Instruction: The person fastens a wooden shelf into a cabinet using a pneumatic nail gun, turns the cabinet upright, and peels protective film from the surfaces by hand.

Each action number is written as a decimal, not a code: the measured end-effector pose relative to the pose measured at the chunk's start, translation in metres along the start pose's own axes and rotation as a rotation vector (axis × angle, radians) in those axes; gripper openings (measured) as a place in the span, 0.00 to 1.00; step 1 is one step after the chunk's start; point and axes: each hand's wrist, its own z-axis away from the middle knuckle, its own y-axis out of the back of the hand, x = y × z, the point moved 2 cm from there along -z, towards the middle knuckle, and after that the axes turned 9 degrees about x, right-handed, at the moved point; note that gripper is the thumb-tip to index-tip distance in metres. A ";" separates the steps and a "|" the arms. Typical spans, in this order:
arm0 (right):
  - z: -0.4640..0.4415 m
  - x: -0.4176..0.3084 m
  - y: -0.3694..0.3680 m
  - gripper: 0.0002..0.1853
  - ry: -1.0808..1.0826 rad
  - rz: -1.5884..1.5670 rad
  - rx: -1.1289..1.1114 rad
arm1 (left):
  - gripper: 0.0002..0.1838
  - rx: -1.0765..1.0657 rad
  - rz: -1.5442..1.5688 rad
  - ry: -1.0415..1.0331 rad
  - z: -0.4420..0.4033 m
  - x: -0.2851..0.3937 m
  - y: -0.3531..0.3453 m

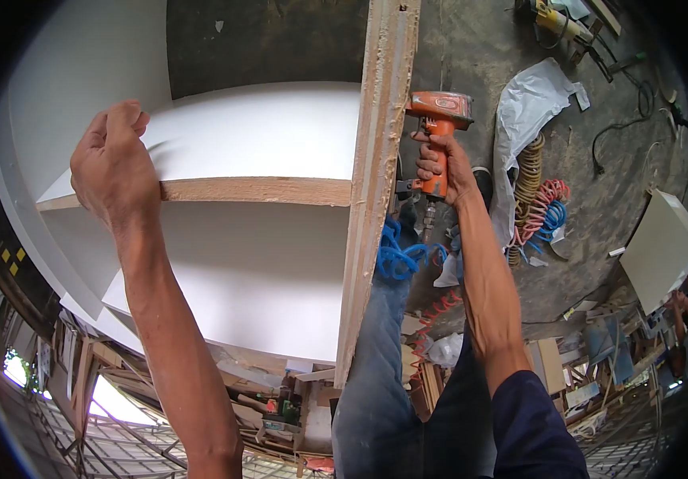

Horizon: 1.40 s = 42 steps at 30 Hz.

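The right hand [454, 169] has its fingers wrapped around the handle of an orange nail gun [441, 105], its nose at the cabinet's raw-edged side panel [377, 160]. The left hand [116, 168] is at the far end of the white shelf [256, 190], fingers clenched; whether they hold anything, I cannot tell

Left hand [116, 164]: raised, fingers bent and bunched together, back of the hand toward the view. Left wrist [132, 227]: nearly in line with the left forearm [168, 319], which is bare and slants up from the lower edge. Right hand [445, 166]: closed in a grip, fingers curled. Right forearm [491, 279]: extended forward, bare below a dark sleeve [535, 427].
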 end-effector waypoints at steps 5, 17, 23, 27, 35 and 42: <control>0.017 0.002 -0.009 0.19 0.010 -0.019 -0.022 | 0.23 -0.006 -0.004 0.009 0.000 -0.001 0.000; 0.017 0.002 -0.008 0.19 0.023 -0.009 -0.046 | 0.24 -0.001 -0.023 -0.002 0.000 -0.001 0.000; 0.023 0.002 -0.007 0.18 0.021 -0.036 -0.101 | 0.24 -0.004 -0.011 -0.004 -0.001 -0.004 -0.001; 0.025 0.001 -0.010 0.18 0.011 -0.025 -0.085 | 0.24 -0.006 -0.008 0.005 -0.001 -0.004 -0.001; 0.044 0.004 -0.015 0.18 0.019 0.010 -0.053 | 0.23 -0.006 -0.007 0.029 -0.001 -0.003 -0.001; 0.077 0.009 -0.032 0.24 0.039 0.007 -0.034 | 0.22 -0.008 -0.015 0.039 -0.001 0.000 0.001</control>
